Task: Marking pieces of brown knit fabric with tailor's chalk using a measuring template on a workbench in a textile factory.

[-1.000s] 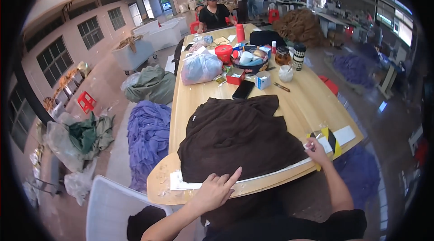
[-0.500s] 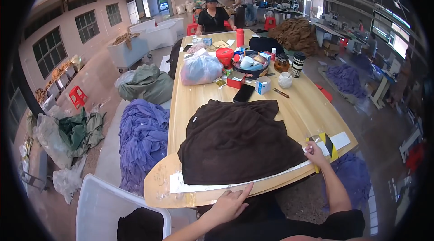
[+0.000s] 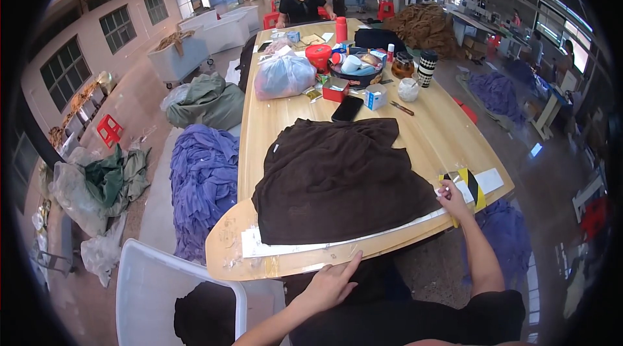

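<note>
Spread out but creased, the brown cloth (image 3: 337,184) lay over a white strip (image 3: 257,248) along the near edge of the table (image 3: 441,132). The left hand (image 3: 329,286) was loosely open there; the right hand (image 3: 453,200) curled near the right corner, grip unclear.

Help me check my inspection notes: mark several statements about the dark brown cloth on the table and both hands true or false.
1. The wrinkled dark brown cloth lies on the pale wooden table. True.
2. The left hand grips the cloth. False: it is by the table's near edge, off the cloth.
3. A black rectangular phone lies beyond the cloth. True.
4. The right hand is over the white plastic bin. False: it is by the cloth's right corner.
</note>
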Tool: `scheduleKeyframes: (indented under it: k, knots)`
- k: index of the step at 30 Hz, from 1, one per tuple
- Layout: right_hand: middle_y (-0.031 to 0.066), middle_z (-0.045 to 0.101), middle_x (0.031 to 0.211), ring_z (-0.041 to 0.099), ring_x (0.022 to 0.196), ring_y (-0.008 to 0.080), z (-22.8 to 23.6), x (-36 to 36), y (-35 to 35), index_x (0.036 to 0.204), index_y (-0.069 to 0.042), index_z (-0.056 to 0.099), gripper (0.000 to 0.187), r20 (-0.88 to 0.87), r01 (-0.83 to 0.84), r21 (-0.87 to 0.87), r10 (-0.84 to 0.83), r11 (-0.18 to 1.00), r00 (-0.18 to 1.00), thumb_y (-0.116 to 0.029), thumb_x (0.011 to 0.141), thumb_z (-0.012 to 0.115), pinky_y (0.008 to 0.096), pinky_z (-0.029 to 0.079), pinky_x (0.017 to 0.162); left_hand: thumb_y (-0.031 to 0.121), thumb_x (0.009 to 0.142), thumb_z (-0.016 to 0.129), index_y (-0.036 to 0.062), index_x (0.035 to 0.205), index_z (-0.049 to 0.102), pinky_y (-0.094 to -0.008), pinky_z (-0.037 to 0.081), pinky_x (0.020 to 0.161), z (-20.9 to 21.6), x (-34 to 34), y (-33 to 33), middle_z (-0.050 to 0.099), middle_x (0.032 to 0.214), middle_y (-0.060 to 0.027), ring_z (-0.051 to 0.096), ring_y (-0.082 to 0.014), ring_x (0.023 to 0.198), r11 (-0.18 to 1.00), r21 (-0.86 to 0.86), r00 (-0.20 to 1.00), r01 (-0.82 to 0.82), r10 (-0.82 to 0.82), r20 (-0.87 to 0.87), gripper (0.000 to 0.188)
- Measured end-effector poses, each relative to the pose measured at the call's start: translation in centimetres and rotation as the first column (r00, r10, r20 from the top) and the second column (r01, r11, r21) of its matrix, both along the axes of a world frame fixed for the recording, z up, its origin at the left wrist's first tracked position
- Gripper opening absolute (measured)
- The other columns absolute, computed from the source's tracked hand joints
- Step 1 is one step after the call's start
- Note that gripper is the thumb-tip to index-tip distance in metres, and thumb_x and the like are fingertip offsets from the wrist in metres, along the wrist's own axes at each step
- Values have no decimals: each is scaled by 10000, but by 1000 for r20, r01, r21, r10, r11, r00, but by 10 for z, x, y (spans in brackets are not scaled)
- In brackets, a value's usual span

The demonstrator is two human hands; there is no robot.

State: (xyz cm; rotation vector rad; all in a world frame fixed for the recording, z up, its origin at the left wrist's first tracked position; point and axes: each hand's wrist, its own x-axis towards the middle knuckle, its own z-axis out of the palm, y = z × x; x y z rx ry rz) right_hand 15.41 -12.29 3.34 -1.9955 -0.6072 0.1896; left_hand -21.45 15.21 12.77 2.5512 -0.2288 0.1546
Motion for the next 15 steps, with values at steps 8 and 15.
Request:
scheduleKeyframes:
  k: [8, 15]
  knots:
    - [9, 526, 862, 482, 719, 70, -13, 1, 0, 1160, -69, 483, 500, 59, -20, 17, 19, 1000, 998, 10, 703, 668, 214, 439, 676, 173, 792, 630, 25, 1403, 199, -387, 449, 841, -3, -7, -2, 593, 914, -165, 598, -306, 866, 1000, -1, 1000, -7, 7, -8, 762]
    - [12, 538, 864, 476, 741, 83, 1, -8, 0, 1162, -69, 484, 493, 56, -2, -30, 4, 1000, 998, 12, 709, 660, 219, 437, 696, 200, 824, 610, 12, 1396, 193, -384, 457, 712, -12, 1, -13, 576, 779, -149, 569, -320, 712, 995, -86, 999, 44, -45, -10, 733]
